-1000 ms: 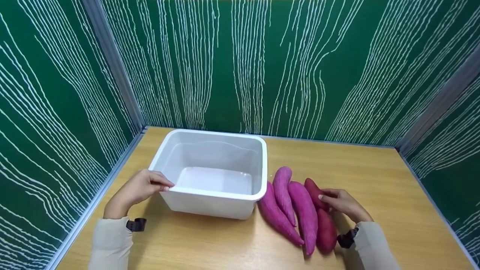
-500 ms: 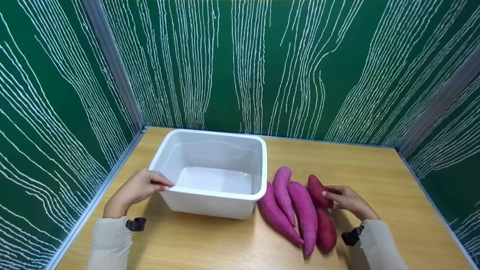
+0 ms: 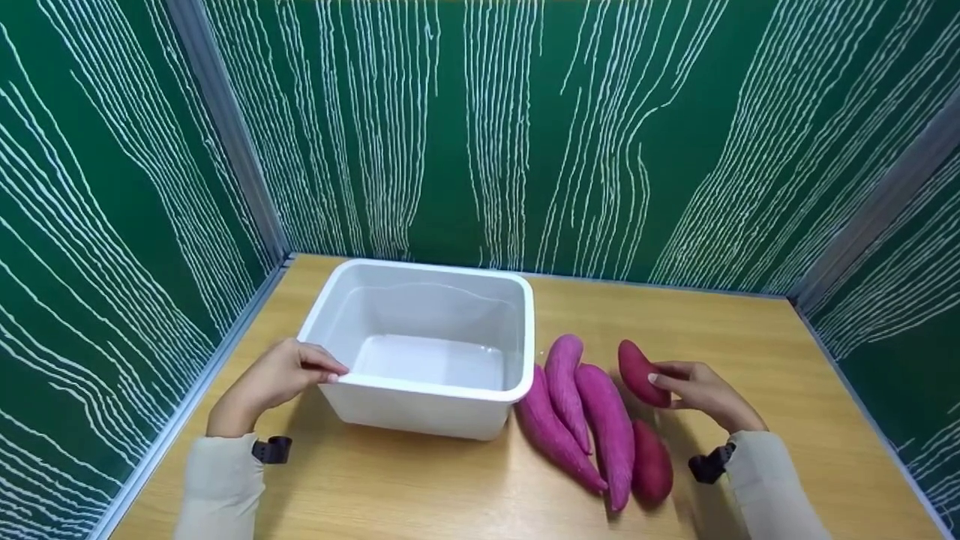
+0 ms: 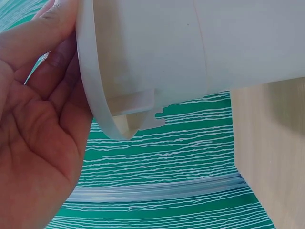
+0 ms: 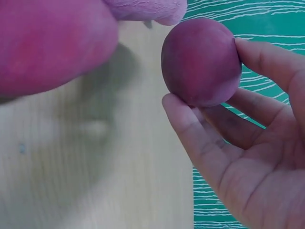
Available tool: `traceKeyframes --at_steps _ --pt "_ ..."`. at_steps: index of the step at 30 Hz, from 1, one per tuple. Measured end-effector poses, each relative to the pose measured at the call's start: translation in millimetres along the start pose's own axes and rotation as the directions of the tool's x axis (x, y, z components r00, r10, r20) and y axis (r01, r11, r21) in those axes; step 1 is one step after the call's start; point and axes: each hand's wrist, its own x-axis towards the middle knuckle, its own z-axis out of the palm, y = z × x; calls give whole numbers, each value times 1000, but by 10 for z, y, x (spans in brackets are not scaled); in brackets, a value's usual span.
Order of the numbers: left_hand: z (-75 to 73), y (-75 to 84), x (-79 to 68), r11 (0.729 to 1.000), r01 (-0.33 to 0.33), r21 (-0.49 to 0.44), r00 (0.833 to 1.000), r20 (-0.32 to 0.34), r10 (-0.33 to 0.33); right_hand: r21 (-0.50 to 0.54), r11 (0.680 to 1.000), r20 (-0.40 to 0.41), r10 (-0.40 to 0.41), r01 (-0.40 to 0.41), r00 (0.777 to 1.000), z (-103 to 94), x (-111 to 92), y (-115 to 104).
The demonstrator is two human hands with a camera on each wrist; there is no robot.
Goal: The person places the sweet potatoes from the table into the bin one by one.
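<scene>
My left hand (image 3: 281, 379) pinches the near-left corner of the rim of a white plastic tub (image 3: 427, 412); in the left wrist view the fingers (image 4: 64, 71) lie along the rim (image 4: 88, 62). Nothing lies inside the tub. My right hand (image 3: 705, 394) holds a short dark red sweet potato (image 3: 637, 371) between thumb and fingers, tilted, just right of the pile. In the right wrist view this sweet potato (image 5: 202, 62) shows end-on, above the tabletop. Another red sweet potato (image 3: 652, 461) lies below it, beside several long purple sweet potatoes (image 3: 611, 435).
The purple sweet potatoes lie against the tub's right side. A wooden tabletop (image 3: 420, 487) carries everything. Green panels with white wavy lines (image 3: 442, 150) enclose the back and both sides, joined by grey metal posts (image 3: 232, 120).
My right hand has lifted the red sweet potato off the pile and drawn it a little right and away from the others. The left hand and the tub have stayed put.
</scene>
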Motion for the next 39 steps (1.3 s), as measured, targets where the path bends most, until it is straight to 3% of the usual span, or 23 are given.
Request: traceKeyframes --at_steps 8,27,34,39 --pt "7 5 5 1000 24 -7 1000 -6 -24 14 1000 11 -21 21 1000 -14 12 -181" --pt "3 -2 7 1000 10 0 1000 -8 -10 -51 995 20 -84 85 996 43 65 -725" --pt "6 -2 -4 998 -47 33 999 -16 47 -27 995 25 -96 97 995 68 100 -861" --pt "5 7 -11 1000 -9 22 1000 -13 10 -34 995 32 -95 96 995 87 126 -948"
